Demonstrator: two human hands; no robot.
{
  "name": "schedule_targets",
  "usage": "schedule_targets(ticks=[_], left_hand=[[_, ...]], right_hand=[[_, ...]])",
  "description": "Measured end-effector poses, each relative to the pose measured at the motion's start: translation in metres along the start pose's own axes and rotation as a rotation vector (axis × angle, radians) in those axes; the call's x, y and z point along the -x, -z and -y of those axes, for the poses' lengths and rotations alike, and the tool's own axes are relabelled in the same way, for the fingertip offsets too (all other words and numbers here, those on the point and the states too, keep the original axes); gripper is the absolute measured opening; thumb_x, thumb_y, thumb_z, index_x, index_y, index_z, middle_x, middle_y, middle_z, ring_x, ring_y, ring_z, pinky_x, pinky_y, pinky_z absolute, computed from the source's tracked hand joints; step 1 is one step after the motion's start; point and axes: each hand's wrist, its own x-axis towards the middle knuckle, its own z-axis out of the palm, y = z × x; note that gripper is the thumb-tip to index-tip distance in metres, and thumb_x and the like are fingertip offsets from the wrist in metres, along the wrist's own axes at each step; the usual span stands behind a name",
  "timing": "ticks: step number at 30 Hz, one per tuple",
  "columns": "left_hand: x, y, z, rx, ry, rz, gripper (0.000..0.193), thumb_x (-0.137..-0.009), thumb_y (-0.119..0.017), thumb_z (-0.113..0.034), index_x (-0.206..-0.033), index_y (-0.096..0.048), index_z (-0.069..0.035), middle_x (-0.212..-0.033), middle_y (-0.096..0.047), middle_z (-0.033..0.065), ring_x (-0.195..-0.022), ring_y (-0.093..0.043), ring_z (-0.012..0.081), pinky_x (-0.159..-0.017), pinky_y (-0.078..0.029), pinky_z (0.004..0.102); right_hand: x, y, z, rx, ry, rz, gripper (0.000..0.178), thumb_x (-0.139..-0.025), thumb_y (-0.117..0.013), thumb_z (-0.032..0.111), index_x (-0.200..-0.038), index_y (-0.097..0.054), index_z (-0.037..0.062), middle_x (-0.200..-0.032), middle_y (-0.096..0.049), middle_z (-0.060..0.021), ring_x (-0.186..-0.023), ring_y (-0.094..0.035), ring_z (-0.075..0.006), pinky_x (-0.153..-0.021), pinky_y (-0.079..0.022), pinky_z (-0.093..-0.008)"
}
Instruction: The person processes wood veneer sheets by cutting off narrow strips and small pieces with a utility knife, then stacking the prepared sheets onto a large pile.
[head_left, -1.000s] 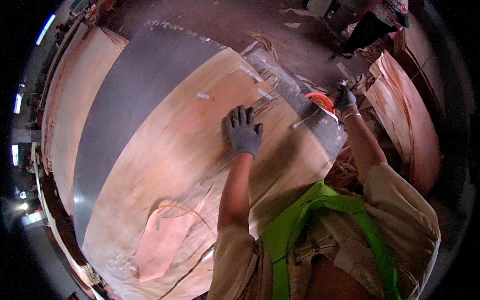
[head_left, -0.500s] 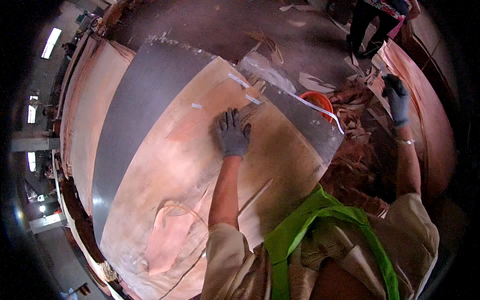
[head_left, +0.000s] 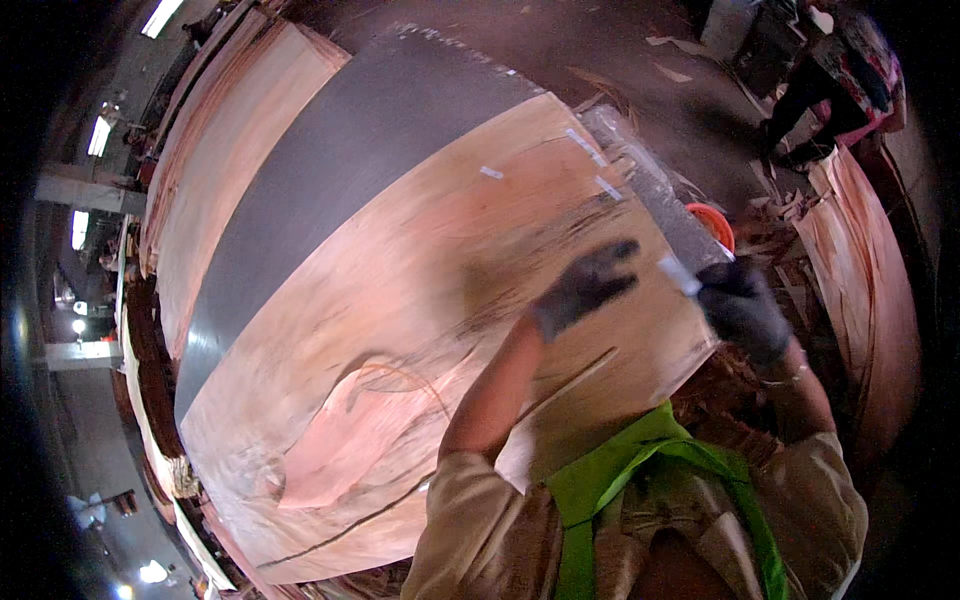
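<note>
A broad, tan wood veneer sheet [head_left: 400, 250] lies over a dark grey tabletop [head_left: 330, 150]. My left hand [head_left: 582, 288], in a dark grey glove, is over the sheet's right part with fingers stretched toward the right edge. At that edge my right hand [head_left: 748, 312], gloved too, pinches a short strip of white tape [head_left: 680, 275]. Motion blurs both hands; whether the strip touches the veneer I cannot tell. More pieces of white tape [head_left: 586, 147] stick to the sheet's far right corner. On its near left part lies a pinkish veneer piece [head_left: 345, 440].
A stack of veneer sheets [head_left: 240, 130] stands beyond the table's left side. An orange-red bucket [head_left: 712, 228] is past the right edge, among veneer scraps. Another veneer pile [head_left: 860, 270] lies at the right. A person [head_left: 835, 90] stands at the far right.
My left hand has moved right across the veneer. The right hand has come down and inward to the sheet's right edge, with a tape strip now showing. The view has swung left.
</note>
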Motion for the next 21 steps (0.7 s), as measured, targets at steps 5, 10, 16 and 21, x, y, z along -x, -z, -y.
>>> schedule_targets(ticks=[5, 10, 16, 21], left_hand=[[0.083, 0.034, -0.078, 0.762, 0.241, -0.325, 0.033, -0.086, -0.059, -0.02, -0.113, -0.058, 0.0, -0.11, -0.061, 0.0078, -0.102, -0.055, 0.0158, -0.089, -0.044, 0.0317], [0.137, 0.079, -0.074, 0.342, 0.202, -0.623, 0.022, -0.087, -0.056, -0.017, -0.099, -0.065, 0.0, -0.092, -0.065, 0.0062, -0.084, -0.059, 0.0143, -0.077, -0.047, 0.028], [0.175, 0.172, -0.055, 0.338, 0.311, -0.94, 0.019, -0.083, -0.057, -0.004, -0.1, -0.065, 0.001, -0.082, -0.063, 0.0035, -0.068, -0.053, 0.0086, -0.06, -0.044, 0.0219], [0.173, 0.236, 0.011, 0.221, 0.439, -0.878, 0.008, -0.083, -0.059, -0.007, -0.088, -0.062, -0.002, -0.077, -0.063, 0.0034, -0.061, -0.056, 0.0093, -0.054, -0.044, 0.0219]], right_hand=[[-0.041, -0.104, -0.027, 0.045, 0.038, 0.309, 0.019, -0.085, -0.064, 0.017, -0.095, -0.063, 0.0008, -0.062, -0.057, -0.0016, -0.052, -0.053, -0.0082, -0.046, -0.043, -0.0234], [-0.047, -0.177, -0.03, -0.007, 0.044, 0.469, 0.013, -0.085, -0.062, 0.007, -0.093, -0.063, -0.0029, -0.071, -0.061, -0.0048, -0.057, -0.056, -0.0093, -0.052, -0.045, -0.0239], [-0.057, -0.203, -0.043, 0.23, 0.05, 0.512, 0.017, -0.086, -0.062, 0.015, -0.086, -0.066, -0.0006, -0.067, -0.065, -0.0045, -0.061, -0.06, -0.0115, -0.06, -0.049, -0.0271], [-0.089, -0.235, -0.065, 0.284, 0.173, 0.473, 0.017, -0.086, -0.061, 0.016, -0.088, -0.066, 0.0, -0.068, -0.065, -0.005, -0.06, -0.059, -0.0108, -0.058, -0.048, -0.026]])
